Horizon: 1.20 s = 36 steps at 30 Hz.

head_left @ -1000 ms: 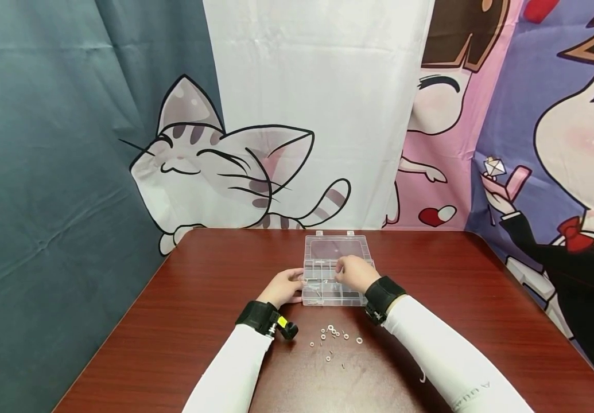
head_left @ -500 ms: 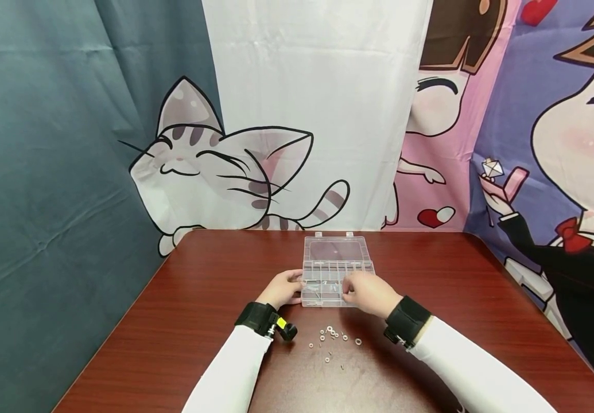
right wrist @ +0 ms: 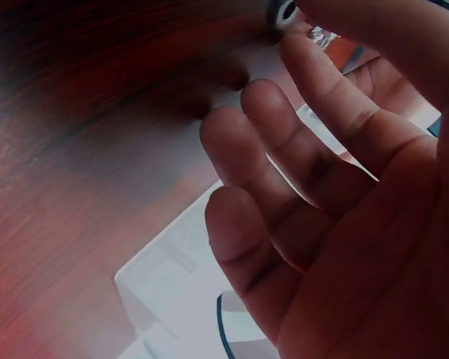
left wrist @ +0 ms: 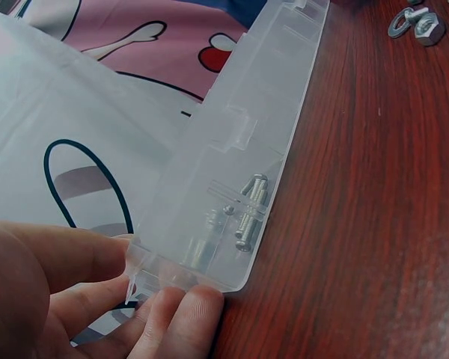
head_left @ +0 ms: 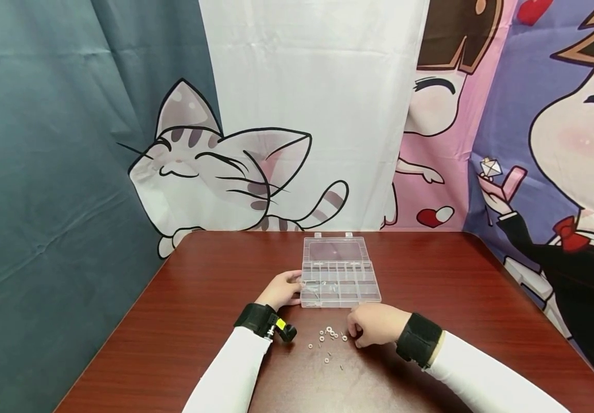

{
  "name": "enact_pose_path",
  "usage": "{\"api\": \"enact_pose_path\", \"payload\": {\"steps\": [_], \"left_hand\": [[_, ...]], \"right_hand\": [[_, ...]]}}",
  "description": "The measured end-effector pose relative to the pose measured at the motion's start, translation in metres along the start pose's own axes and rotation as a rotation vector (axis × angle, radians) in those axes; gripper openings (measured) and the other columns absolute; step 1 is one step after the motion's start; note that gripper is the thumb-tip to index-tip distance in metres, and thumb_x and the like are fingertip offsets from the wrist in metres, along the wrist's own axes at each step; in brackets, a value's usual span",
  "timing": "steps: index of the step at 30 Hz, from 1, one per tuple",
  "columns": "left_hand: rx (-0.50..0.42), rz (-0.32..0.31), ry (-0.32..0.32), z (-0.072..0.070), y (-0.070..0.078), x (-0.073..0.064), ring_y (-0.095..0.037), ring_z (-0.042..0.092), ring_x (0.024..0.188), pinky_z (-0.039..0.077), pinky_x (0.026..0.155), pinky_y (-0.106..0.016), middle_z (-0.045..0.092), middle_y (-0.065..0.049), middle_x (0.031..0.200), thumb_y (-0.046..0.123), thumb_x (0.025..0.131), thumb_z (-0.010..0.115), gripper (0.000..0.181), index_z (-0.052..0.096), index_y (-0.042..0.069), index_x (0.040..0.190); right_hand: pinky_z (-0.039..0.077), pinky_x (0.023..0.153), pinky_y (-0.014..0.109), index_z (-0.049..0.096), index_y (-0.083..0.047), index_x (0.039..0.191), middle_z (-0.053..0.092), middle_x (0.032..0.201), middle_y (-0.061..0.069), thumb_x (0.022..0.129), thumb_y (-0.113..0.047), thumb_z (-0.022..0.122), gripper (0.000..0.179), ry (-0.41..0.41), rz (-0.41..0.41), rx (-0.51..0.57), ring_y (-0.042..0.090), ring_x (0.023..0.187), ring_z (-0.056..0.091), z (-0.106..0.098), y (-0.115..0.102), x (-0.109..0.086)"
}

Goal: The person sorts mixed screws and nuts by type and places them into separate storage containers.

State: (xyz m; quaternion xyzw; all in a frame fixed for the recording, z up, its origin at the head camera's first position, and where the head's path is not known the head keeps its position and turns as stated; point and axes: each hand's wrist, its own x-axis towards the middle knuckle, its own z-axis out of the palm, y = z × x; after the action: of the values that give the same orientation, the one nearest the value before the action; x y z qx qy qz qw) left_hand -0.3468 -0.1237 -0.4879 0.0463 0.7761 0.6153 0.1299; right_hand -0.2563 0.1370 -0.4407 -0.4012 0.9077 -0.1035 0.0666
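Observation:
A clear plastic compartment box (head_left: 366, 291) lies on the table with its lid (head_left: 335, 250) folded back. My left hand (head_left: 278, 291) grips the box's left side, thumb above and fingers below in the left wrist view. Several metal screws (left wrist: 251, 217) sit in a compartment near that hand. My right hand (head_left: 376, 323) is just in front of the box, over the table, fingers loosely bent. At its thumb and index fingertips is a small metal ring (right wrist: 284, 13); whether they touch it is unclear. Loose rings (head_left: 329, 330) and small screws (head_left: 341, 367) lie to its left.
The brown wooden table (head_left: 214, 275) carries everything. A hex nut (left wrist: 429, 30) and a washer (left wrist: 399, 22) lie beyond the box in the left wrist view. A printed cloth backdrop (head_left: 317, 103) hangs behind the table's far edge.
My right hand has moved from over the box's compartments, back towards me and slightly right, to the loose ring on the table. The left hand has stayed on the box.

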Motion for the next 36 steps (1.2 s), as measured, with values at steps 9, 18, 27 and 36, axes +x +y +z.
{"api": "enact_pose_path", "payload": {"steps": [9,18,27,36], "left_hand": [[-0.002,-0.006,0.011,0.001,-0.002,0.001,-0.024,0.067,0.099,0.059,0.072,-0.033,0.059,-0.018,0.131,0.007,0.097,0.06,0.051,0.046,0.001,0.146],[0.012,0.0,0.016,0.001,-0.001,-0.001,-0.022,0.066,0.098,0.059,0.072,-0.033,0.058,-0.018,0.132,0.007,0.097,0.06,0.052,0.045,0.001,0.147],[0.009,0.004,0.018,0.002,0.0,-0.001,-0.022,0.067,0.097,0.06,0.07,-0.033,0.06,-0.018,0.13,0.006,0.097,0.06,0.051,0.047,0.0,0.145],[-0.002,0.007,0.01,0.003,0.002,-0.003,-0.02,0.067,0.094,0.06,0.071,-0.033,0.061,-0.018,0.129,0.006,0.097,0.06,0.051,0.047,0.0,0.145]], "right_hand": [[0.043,0.06,0.02,0.067,-0.017,0.072,0.055,0.073,-0.012,0.069,-0.01,0.084,0.019,0.0,0.017,0.045,0.001,0.064,0.046,0.003,0.003,-0.001],[0.042,0.058,0.019,0.065,-0.018,0.07,0.053,0.07,-0.014,0.072,-0.011,0.08,0.017,-0.054,0.027,0.099,0.0,0.063,0.045,0.005,0.009,0.002],[0.041,0.056,0.019,0.06,-0.021,0.067,0.049,0.066,-0.017,0.074,-0.01,0.079,0.023,-0.063,0.037,0.154,-0.001,0.061,0.043,0.008,0.011,0.001],[0.04,0.053,0.02,0.061,-0.02,0.068,0.05,0.062,-0.016,0.076,-0.007,0.078,0.022,-0.043,0.056,0.187,-0.001,0.058,0.043,0.006,0.006,0.0]]}}
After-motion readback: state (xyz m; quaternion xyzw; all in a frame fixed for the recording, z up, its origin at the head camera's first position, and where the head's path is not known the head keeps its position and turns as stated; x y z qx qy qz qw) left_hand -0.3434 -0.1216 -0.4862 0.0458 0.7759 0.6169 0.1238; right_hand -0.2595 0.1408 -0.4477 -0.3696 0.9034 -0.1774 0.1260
